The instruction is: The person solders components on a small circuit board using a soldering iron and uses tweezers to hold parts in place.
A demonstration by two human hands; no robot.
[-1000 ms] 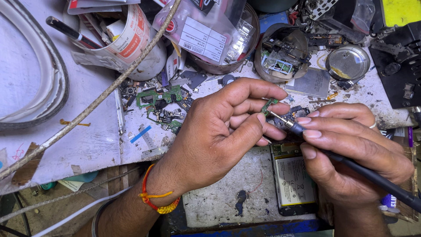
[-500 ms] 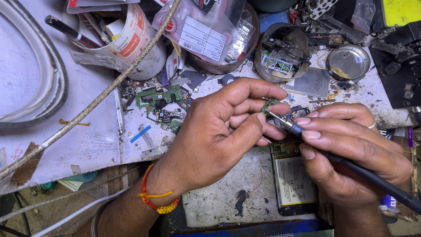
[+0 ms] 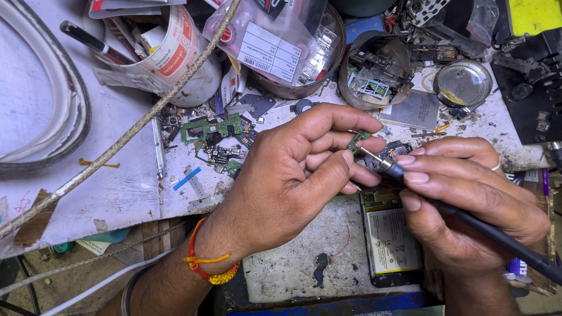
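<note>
My left hand pinches a small green circuit board between thumb and fingertips over the middle of the bench. My right hand grips a black soldering iron like a pen, its metal tip touching the small board. Below both hands lies an opened phone with its battery showing. An orange and yellow thread band circles my left wrist.
Green circuit boards and small parts lie scattered left of my hands. Behind stand a tape roll, round tins of parts and a bagged part with a label. A braided cable crosses the bench diagonally.
</note>
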